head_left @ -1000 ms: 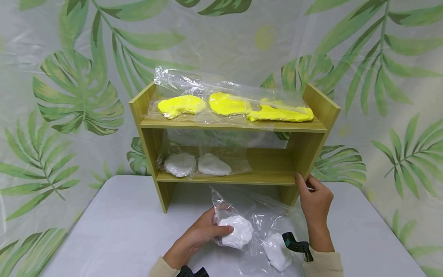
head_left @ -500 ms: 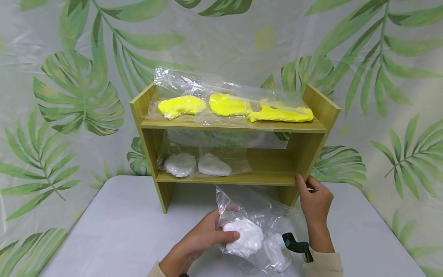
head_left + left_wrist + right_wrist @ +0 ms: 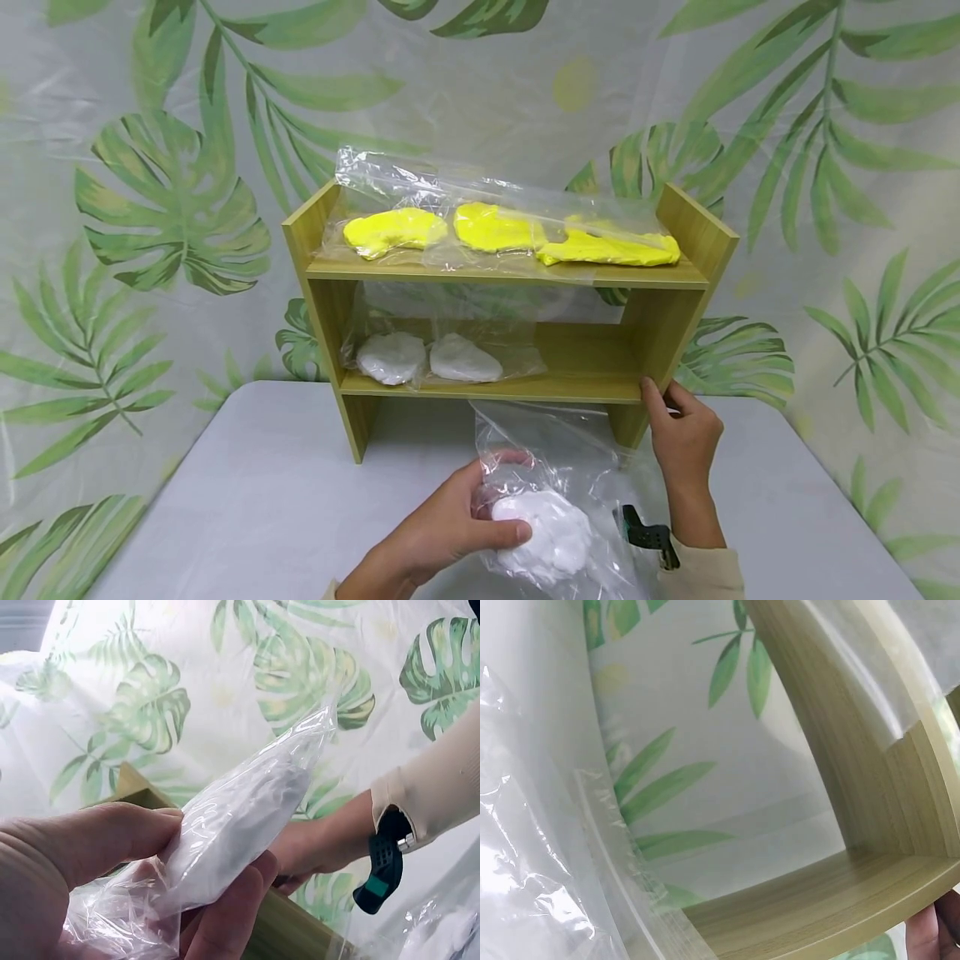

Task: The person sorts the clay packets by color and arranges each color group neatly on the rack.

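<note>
My left hand [image 3: 450,521] holds a clear plastic bag with a white lump [image 3: 547,533] inside, the thumb pressed on its front and the fingers behind. In the left wrist view the bagged lump [image 3: 236,817] is seen nearly edge-on between thumb and fingers. My right hand [image 3: 684,433] grips the right side panel of a small wooden shelf [image 3: 585,350], just where the middle board meets it. On the middle board's left half lie two bagged white lumps, the left one [image 3: 392,358] beside the right one [image 3: 465,358].
On the top board, clear bags hold yellow lumps: a left one [image 3: 393,232], a middle one [image 3: 495,227] and a right one [image 3: 611,243]. Another bagged white lump [image 3: 442,934] shows at the left wrist view's corner. The shelf stands on a white table [image 3: 247,500] before a leaf-patterned backdrop [image 3: 480,92].
My left hand has moved right and slightly down with the bagged white lump, which now covers the other bagged lump in the head view. The right hand has stayed on the shelf.
</note>
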Available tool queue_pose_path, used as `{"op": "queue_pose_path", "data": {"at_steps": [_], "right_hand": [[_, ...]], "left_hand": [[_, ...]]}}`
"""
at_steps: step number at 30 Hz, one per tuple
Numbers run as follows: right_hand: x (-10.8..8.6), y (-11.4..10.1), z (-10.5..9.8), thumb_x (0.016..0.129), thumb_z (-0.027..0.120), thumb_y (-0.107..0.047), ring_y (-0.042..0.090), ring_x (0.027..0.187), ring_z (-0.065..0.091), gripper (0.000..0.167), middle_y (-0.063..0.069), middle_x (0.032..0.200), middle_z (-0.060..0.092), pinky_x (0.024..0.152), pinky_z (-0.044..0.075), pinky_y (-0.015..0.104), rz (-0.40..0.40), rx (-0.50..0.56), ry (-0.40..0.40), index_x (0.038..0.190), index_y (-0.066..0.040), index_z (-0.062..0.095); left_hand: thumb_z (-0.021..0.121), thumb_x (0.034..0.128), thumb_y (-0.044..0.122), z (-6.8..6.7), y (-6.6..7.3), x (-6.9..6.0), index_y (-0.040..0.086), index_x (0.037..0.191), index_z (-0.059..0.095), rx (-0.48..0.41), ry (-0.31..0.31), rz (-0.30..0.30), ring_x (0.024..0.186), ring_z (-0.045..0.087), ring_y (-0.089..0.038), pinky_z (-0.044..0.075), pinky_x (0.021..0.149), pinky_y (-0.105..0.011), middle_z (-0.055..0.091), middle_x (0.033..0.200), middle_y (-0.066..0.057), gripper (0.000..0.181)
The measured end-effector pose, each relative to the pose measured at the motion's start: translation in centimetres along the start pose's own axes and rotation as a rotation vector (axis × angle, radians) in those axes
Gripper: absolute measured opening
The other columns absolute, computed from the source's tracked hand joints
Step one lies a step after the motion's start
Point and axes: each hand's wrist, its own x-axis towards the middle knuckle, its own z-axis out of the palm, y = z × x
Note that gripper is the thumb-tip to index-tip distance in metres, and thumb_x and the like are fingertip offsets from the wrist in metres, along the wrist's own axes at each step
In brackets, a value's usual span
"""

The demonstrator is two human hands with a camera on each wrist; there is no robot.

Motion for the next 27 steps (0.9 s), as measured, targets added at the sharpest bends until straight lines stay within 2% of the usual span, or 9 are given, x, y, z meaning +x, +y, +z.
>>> {"op": "queue_pose_path", "data": {"at_steps": [6, 14, 21, 27], "right_hand": [[0.0, 0.0, 0.0, 0.088, 0.071, -0.026, -0.019, 0.066, 0.051, 0.023, 0.011, 0.076, 0.072, 0.056, 0.041, 0.004, -0.005, 0.002, -0.001, 0.090, -0.005, 0.077], [0.1, -0.1, 0.0, 0.087, 0.071, -0.025, -0.019, 0.066, 0.051, 0.022, 0.011, 0.076, 0.072, 0.055, 0.041, 0.004, -0.003, -0.001, 0.003, 0.090, -0.005, 0.078], [0.1, -0.1, -0.1, 0.087, 0.071, -0.025, -0.019, 0.066, 0.051, 0.022, 0.011, 0.077, 0.072, 0.055, 0.041, 0.004, -0.002, 0.001, 0.000, 0.090, -0.004, 0.077], [0.1, 0.0, 0.0, 0.087, 0.071, -0.023, -0.020, 0.066, 0.051, 0.020, 0.013, 0.075, 0.071, 0.056, 0.041, 0.004, -0.015, 0.014, 0.007, 0.086, -0.004, 0.077]], "left_hand": [[0.075, 0.0826, 0.007, 0.7, 0.7, -0.6, 0.022, 0.136, 0.048, 0.013, -0.030, 0.011, 0.070, 0.055, -0.011, 0.049, 0.064, -0.021, 0.063, 0.094, -0.005, 0.062], [0.071, 0.0868, 0.008, 1.4, 2.0, -1.7, 0.021, 0.139, 0.044, 0.009, -0.133, 0.058, 0.087, 0.063, -0.010, 0.051, 0.073, -0.021, 0.065, 0.112, -0.006, 0.060], [0.073, 0.0859, 0.015, 1.6, 2.6, -2.1, 0.027, 0.137, 0.046, 0.090, -0.109, 0.085, 0.087, 0.064, -0.011, 0.053, 0.075, -0.023, 0.065, 0.115, -0.003, 0.059], [0.071, 0.0873, 0.010, 1.4, 2.8, -2.0, 0.025, 0.140, 0.043, 0.089, -0.118, 0.147, 0.084, 0.064, -0.010, 0.053, 0.072, -0.022, 0.067, 0.109, -0.005, 0.061]]}}
